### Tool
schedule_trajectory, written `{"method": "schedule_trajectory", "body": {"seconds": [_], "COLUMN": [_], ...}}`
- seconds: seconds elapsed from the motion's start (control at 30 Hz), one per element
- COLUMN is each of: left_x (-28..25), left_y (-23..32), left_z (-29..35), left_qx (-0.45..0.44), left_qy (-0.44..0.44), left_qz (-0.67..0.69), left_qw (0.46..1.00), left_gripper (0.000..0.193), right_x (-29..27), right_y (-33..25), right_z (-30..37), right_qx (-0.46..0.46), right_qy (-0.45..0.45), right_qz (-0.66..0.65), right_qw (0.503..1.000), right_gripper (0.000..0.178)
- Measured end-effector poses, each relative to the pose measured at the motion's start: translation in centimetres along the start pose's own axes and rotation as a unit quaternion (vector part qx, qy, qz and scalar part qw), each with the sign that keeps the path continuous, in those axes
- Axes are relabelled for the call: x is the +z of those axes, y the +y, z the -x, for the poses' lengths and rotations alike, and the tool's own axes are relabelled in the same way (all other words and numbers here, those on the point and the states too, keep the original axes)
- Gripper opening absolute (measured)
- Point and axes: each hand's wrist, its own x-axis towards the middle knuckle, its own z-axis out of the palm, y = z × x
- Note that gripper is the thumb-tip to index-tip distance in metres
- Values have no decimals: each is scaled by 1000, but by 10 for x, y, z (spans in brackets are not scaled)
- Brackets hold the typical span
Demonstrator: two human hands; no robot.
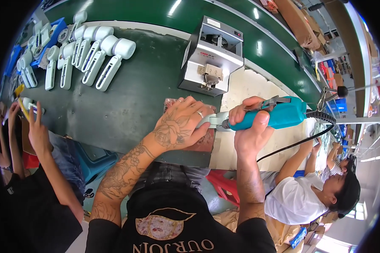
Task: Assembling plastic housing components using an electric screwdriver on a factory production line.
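My left hand (180, 122) is closed over a pale green plastic part (217, 120), pressing it down on a reddish-brown pad (204, 142) at the table's front edge. Most of that part is hidden under my fingers. In my right hand (254, 128) is a teal electric screwdriver (283, 114), held nearly level and pointing left. Its tip meets the right end of the pale part; the bit itself cannot be made out. A black cord (292, 141) trails from the tool's rear.
Beyond my hands stands a grey metal machine (213, 57). Several pale green handled housings (109, 63) lie at the left, near a blue bin (50, 40). A co-worker's hands (38, 130) work at far left; a person in white (302, 194) sits at right. A green conveyor (156, 12) runs behind.
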Motion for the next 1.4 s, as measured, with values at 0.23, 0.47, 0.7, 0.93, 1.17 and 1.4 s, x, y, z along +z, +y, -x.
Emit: {"method": "schedule_trajectory", "body": {"seconds": [0.23, 0.47, 0.7, 0.93, 1.17, 1.4], "left_x": [0, 0, 0, 4, 10, -38], "left_y": [1, 3, 7, 11, 27, -7], "left_z": [2, -1, -5, 7, 38, 60], "left_qx": [10, 12, 5, 138, 38, -35], "left_qy": [11, -4, 5, 54, 40, 214], "left_qz": [-16, -35, -25, -54, -87, -31], "left_qw": [1000, 999, 1000, 987, 995, 976], "left_gripper": [40, 38, 35, 37, 41, 35], "right_x": [1, 3, -1, -6, -19, -47], "right_y": [9, 16, 22, 2, -33, -34], "right_z": [9, 6, 9, 26, 35, 63], "right_qx": [21, 7, 0, 17, -127, -99], "right_qy": [1, -28, -25, 31, 99, 118], "right_qz": [27, 6, 7, -21, -68, -77], "right_qw": [999, 1000, 1000, 999, 985, 985], "right_gripper": [65, 52, 51, 63, 67, 65]}}
